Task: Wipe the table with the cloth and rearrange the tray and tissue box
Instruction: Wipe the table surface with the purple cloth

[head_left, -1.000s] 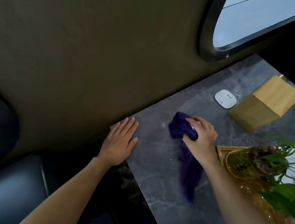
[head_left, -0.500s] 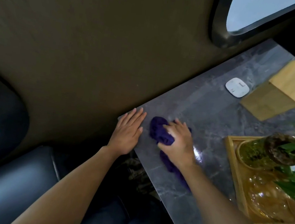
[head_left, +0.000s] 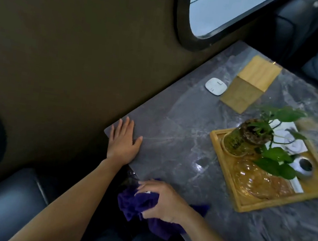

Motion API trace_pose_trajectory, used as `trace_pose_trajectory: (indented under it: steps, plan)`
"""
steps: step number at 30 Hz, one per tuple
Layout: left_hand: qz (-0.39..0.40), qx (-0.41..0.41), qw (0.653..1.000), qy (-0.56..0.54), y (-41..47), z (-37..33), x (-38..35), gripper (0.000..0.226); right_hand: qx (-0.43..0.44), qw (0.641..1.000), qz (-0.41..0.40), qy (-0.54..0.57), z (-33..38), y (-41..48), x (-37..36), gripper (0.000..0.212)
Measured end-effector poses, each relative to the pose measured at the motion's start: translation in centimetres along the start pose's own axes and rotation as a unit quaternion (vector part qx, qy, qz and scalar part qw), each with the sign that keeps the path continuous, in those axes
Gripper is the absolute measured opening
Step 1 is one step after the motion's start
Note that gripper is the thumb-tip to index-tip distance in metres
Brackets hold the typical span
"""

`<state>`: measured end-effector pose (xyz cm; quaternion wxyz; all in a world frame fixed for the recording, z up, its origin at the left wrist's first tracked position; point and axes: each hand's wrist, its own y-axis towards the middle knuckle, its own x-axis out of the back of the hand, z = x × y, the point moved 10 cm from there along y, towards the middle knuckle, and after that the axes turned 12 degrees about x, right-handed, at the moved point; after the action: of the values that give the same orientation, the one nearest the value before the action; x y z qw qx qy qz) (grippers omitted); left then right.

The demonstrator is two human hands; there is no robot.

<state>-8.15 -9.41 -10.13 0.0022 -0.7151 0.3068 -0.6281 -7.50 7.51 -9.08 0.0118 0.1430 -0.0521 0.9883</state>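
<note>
cloth (head_left: 144, 208): purple, bunched, at the near edge of the grey marbled worktop (head_left: 181, 143), part of it hanging over that edge toward me. my right hand (head_left: 166, 203) lies on top of it, its grip closed around a fold of the cloth, fingers curled, thumb side toward the worktop edge.

left hand (head_left: 124, 142): flat, palm down, fingers spread and together pointing away from me, on the worktop corner beyond the cloth and nearest the dark wall; its grip is wide and holds nothing.

tray (head_left: 243, 206): wooden, rimmed, right of the cloth and well apart from it, set at a slant on the worktop. inside it: a glass jar with a leafy green plant (head_left: 247, 140) at the far corner, an amber glass dish (head_left: 254, 182) on the side nearer the cloth, a small round metal piece (head_left: 305, 166) farther right; white items behind the leaves, too blurred to name.

tissue box (head_left: 248, 84): wooden, beyond the tray, far from the cloth, near the window side.

white square device (head_left: 216, 86): just beside the tissue box, on its cloth-ward side; whether they touch, i cannot tell.
</note>
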Motion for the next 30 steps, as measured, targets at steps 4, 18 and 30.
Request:
trace_pose_trajectory:
  steps: [4,18,30]
  plan:
    - [-0.030,-0.030,0.999,0.021,-1.7,-2.7,-0.3,0.071,-0.079,0.988,-0.058,0.116,-0.4,-3.1,2.9,0.040]
    - [-0.064,-0.200,0.977,0.048,-9.4,-15.6,-6.0,0.086,-0.067,0.861,-0.492,0.109,-0.2,-22.0,18.6,0.047]
    - [-0.083,-0.163,0.982,0.044,-9.9,-15.8,-6.4,0.071,-0.377,0.703,-0.560,-0.227,-6.0,-34.5,18.1,0.051]
